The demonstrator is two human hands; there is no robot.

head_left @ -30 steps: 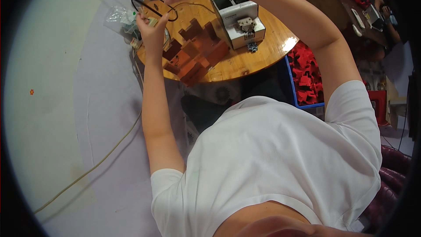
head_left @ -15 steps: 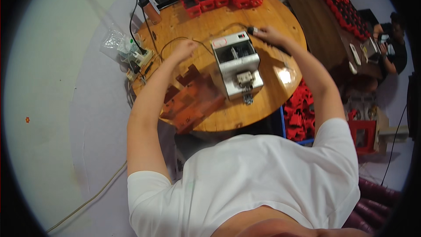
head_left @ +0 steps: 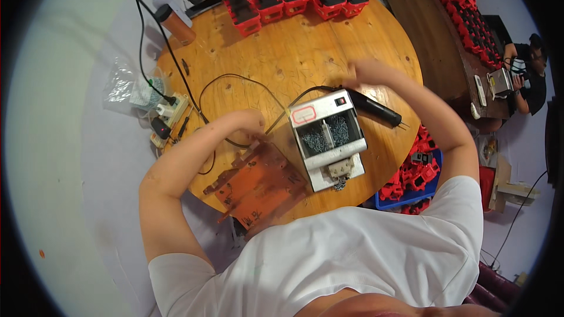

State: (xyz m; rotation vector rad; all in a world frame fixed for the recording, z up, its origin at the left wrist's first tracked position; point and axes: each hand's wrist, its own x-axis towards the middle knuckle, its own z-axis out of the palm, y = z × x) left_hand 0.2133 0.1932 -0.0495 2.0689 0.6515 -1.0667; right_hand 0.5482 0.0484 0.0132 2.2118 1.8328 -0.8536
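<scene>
- My left hand [head_left: 249, 122] is sitting to the left of the machine [head_left: 336, 154], with its fingertips meeting the far edge of the block [head_left: 252, 185].
- The block is lying just left of the machine, between my left fingers and my shirt [head_left: 352, 243]; its broad orange face, with dark marks, is facing up, slightly blurred.
- I am not seeing enough of my left fingers, turned downward at that edge, so I cannot tell whether they are pinching the block or only touching it.
- My right hand [head_left: 373, 73] is hovering just beyond the machine's far right corner.
- Its fingers are blurring, so I cannot tell whether they are spread or pressed together.
- The tool [head_left: 376, 108], a black cylinder, is lying right of the machine, just beneath my right hand, its thin tip pointing away from the machine.
- The tool's cord [head_left: 314, 89] is curving out behind the machine toward the left.
- Small screws [head_left: 315, 141] are filling the machine's open well.
- Red holders [head_left: 258, 12] with black tops are standing in rows well beyond the machine.
- The bin [head_left: 382, 204], blue with red parts inside, is sitting right of the machine, below the table [head_left: 276, 47].
</scene>
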